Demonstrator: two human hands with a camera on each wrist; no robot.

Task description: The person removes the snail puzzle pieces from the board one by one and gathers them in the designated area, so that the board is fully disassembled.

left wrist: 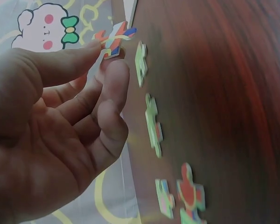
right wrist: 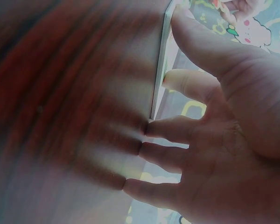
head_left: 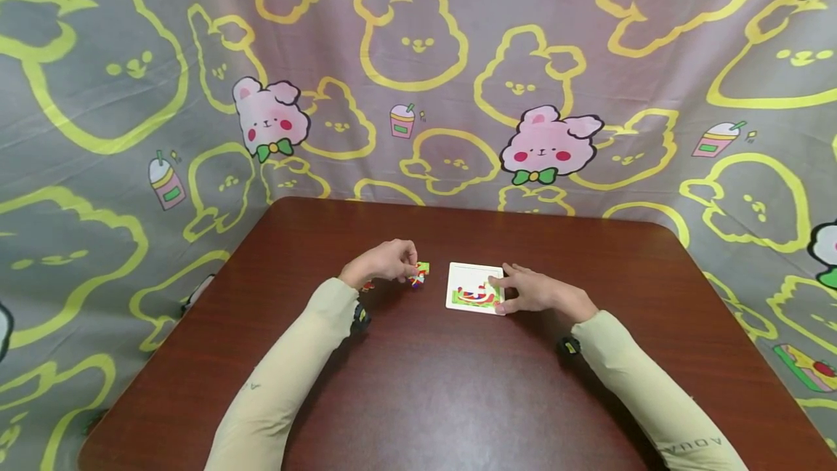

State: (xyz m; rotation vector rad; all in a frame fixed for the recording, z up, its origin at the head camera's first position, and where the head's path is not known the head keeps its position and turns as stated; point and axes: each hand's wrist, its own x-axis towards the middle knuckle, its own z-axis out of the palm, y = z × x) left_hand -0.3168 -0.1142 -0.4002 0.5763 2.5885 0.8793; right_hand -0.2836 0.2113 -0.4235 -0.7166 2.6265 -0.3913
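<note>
Roughly midway between the table's [head_left: 418, 398] side edges, closer to its far edge than its near side: a white puzzle board [head_left: 469, 274], lying flat. Along its near edge sit fitted pieces [head_left: 480, 302] in green, red and white; most of the rest is bare white.

Hands well apart. Left hand [head_left: 386, 262] pinches a puzzle piece [left wrist: 115, 41] between thumb and finger, raised off the tabletop beyond the board's left edge. Likely held by its rim so the shape can be turned. Loose pieces [left wrist: 153, 125] lie below that hand, toward the table's left edge, apparently set there for easy picking.

Right hand [head_left: 532, 289] at the board's right edge: thumb by the near-right corner, index finger on the board, other fingers spread with tips down on the table. Probably a brace against the board sliding.

Writing: right sleeve [head_left: 644, 384] has dark capitals, maybe "AQUA", second letter unsure. Left sleeve [head_left: 277, 376], one small mark, perhaps an A. Dark wristbands [head_left: 360, 317] show yellow marks too small to read. No lettering legible on board or pieces.
</note>
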